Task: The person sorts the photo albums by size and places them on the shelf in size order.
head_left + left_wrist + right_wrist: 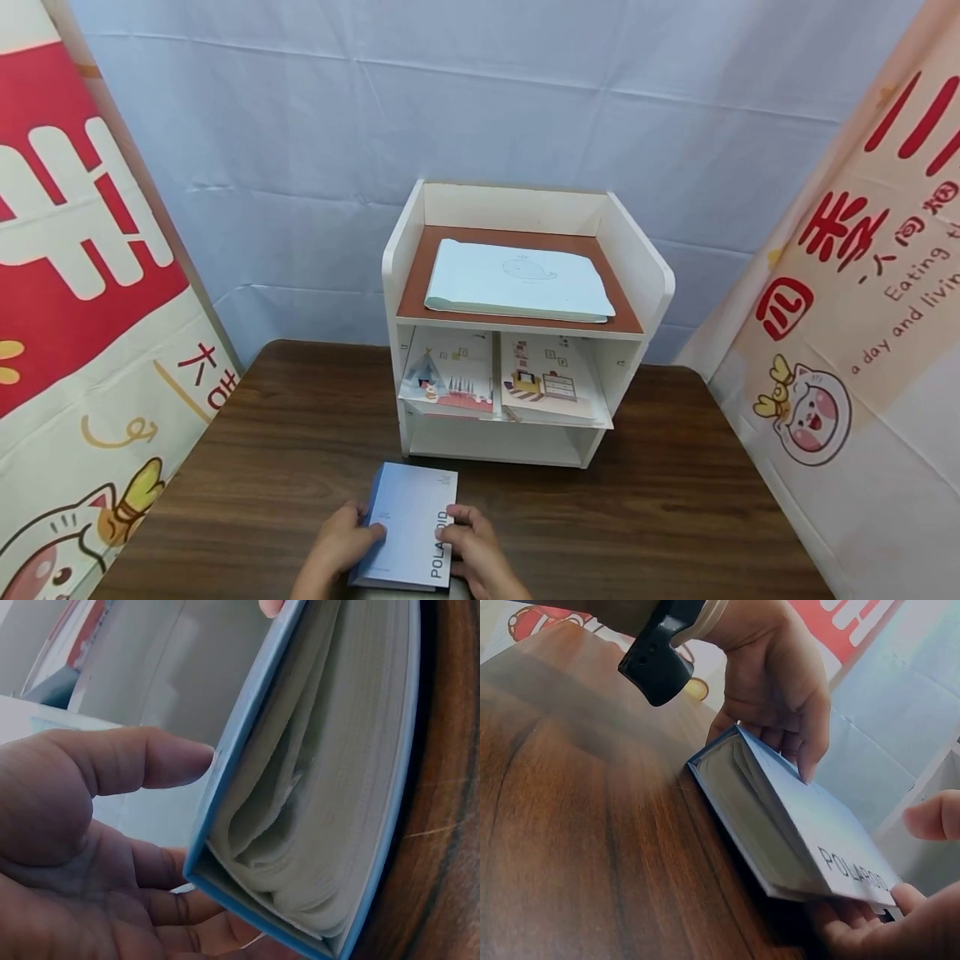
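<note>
A blue-and-white photo album [408, 525] marked POLAROID is held closed near the front of the table, tilted in the right wrist view. My left hand [343, 537] grips its blue spine side, thumb on the front cover and the other fingers around behind the spine. At the opposite edge my right hand [480, 546] pinches the album, with fingertips over the cover near the lettering and other fingers tucked underneath. Slightly wavy page sleeves [300, 802] show between the covers in the left wrist view. The album's back cover is mostly hidden.
A small white shelf [495, 442] stands beyond the album. On its brown top lies a large pad [521, 279] with a whale drawing. Two illustrated boards [450, 371] lie side by side on the middle level. Printed cloths [832, 333] hang at both sides of the wooden table [675, 517].
</note>
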The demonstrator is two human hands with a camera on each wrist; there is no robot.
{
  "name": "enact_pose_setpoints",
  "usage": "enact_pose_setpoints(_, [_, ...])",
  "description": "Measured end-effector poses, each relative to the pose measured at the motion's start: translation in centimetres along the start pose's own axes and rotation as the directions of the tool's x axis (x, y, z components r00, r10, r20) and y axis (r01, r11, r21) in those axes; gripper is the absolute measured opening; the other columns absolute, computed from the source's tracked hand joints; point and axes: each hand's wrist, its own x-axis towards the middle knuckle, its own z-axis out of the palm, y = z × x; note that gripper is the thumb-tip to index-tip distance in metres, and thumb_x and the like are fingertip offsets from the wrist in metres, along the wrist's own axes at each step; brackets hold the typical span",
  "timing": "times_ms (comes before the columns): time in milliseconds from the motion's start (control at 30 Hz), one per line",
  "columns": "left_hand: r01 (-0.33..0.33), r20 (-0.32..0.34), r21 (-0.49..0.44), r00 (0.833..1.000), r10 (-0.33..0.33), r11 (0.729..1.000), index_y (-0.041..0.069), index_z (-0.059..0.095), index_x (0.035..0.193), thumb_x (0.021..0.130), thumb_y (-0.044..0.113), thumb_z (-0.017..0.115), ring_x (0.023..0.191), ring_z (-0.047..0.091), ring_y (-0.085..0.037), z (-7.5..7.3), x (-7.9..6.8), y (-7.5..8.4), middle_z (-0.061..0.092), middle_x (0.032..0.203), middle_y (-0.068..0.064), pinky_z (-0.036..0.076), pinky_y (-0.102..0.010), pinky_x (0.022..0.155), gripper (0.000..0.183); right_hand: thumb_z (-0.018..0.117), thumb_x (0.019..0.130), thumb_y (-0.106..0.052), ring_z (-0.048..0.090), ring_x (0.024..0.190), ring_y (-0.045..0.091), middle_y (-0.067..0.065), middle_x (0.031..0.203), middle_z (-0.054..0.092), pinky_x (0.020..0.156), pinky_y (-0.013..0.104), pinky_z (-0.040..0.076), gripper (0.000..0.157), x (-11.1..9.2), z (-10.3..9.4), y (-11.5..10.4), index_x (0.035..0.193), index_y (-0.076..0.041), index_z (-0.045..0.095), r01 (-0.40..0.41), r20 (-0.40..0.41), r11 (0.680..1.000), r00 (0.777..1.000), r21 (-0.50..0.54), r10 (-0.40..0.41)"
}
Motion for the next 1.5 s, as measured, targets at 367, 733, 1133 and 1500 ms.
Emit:
enact_pose_setpoints(367, [-0.080,-0.035,-0.110,0.996,0.077,0.991,-0.012,0.057,0.107,0.074,0.010,0.068,0.083,0.055,-0.028,-0.9,-0.3,-0.2,0.059,0.088,-0.012,0.044,-0.045,0.075,0.041,0.052,0.072,0.016,0.060,0.078,0.023,0.019,0.094,0.055,0.068,0.040,0.053,0.057,0.1,-0.3,0.4,0.124,0.011,0.029,0.075,0.029,0.996,0.997,0.040,-0.077])
enact_pose_setpoints(733, [0.066,0.180,-0.404,0.984,0.008,0.912,-0.016,0.038,0.127,0.073,0.005,0.075,0.082,0.058,-0.026,-1.0,-0.2,-1.3,0.055,0.098,-0.020,0.052,-0.043,0.064,0.069,0.052,0.070,0.019,0.060,0.078,0.023,0.018,0.096,0.058,0.066,0.037,0.053,0.066,0.2,-1.0,0.1,0.128,0.014,0.024,0.095,0.000,0.995,0.995,0.005,-0.095])
enact_pose_setpoints(1133, [0.040,0.208,-0.406,0.977,0.050,0.913,-0.019,0.036,0.126,0.071,0.004,0.077,0.079,0.058,-0.023,-1.2,0.0,-1.4,0.056,0.096,-0.016,0.053,-0.040,0.063,0.072,0.052,0.068,0.019,0.060,0.078,0.023,0.014,0.092,0.059,0.067,0.038,0.053,0.060,0.3,-1.2,-0.4,0.125,0.018,0.033,0.086,0.017,0.996,0.996,-0.034,-0.086])
enact_pose_setpoints(1500, [0.012,0.200,-0.414,0.977,0.077,0.910,-0.017,0.035,0.129,0.069,0.004,0.077,0.089,0.054,-0.028,-1.8,-1.0,-0.4,0.054,0.106,-0.020,0.050,-0.040,0.064,0.076,0.053,0.069,0.017,0.060,0.082,0.024,0.016,0.096,0.058,0.070,0.038,0.052,0.063,0.0,-1.7,-1.1,0.129,0.015,0.032,0.099,0.054,0.995,0.994,0.016,-0.100])
